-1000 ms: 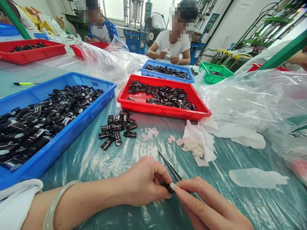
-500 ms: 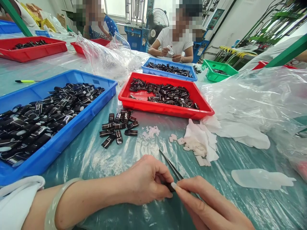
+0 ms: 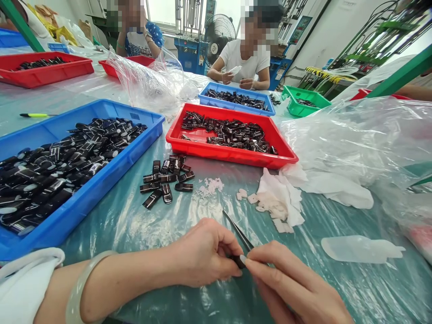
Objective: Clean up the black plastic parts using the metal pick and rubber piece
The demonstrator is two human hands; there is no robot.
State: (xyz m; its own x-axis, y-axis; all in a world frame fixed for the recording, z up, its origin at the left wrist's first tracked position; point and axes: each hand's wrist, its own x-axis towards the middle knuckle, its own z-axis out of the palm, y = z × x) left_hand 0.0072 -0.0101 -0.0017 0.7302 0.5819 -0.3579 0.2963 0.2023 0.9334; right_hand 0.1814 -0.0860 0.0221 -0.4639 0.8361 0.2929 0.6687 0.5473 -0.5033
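Close to the near edge of the counter [image 3: 162, 234], which is spread with clear film over green, the left hand [image 3: 209, 256] is closed, pinching a small black piece [image 3: 237, 261] between thumb and fingers. The right hand [image 3: 293, 279] grips dark tweezers [image 3: 236, 228], their point slanting out toward the far edge; its fingertips meet the small black piece, whose outline is mostly hidden from me. Beyond the left hand lies a cluster of loose black pieces [image 3: 167, 180], with pale flakes [image 3: 211, 186] just beside them. A big blue tray [image 3: 135, 146] heaped with similar pieces fills the counter's left near corner, and a red tray [image 3: 232, 155] of them sits near the middle. To its right, a crumpled white cloth [image 3: 292, 198] has pale scraps about it, and a translucent bottle [image 3: 354, 249] lies on its side nearer the right edge, below a billow of clear plastic sheeting [image 3: 354, 135]. At the far edge, a co-worker in a white T-shirt [image 3: 236, 54] sits behind a smaller blue tray [image 3: 232, 103] of black pieces.
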